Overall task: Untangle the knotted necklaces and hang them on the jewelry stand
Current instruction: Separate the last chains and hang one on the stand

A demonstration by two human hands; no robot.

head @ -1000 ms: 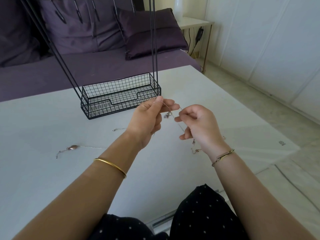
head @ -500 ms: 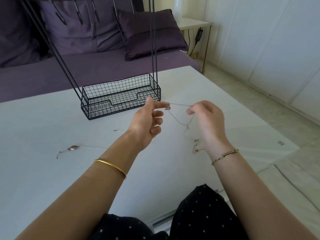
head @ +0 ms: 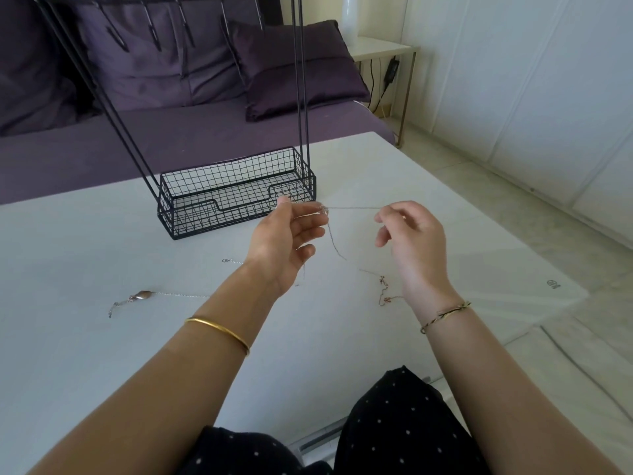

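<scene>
Left hand (head: 291, 240) and right hand (head: 409, 234) each pinch a thin chain necklace (head: 352, 208), stretched taut between them (likely to expose the knot).

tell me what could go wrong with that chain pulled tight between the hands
1. The thin chain runs taut between the left hand and right hand; more pull could tighten a knot or snap it.
2. Its slack trails to a tangle on the table beside the right wrist, which might snag the bracelet.
3. The left forearm lies close to another necklace and could sweep it away.
</scene>
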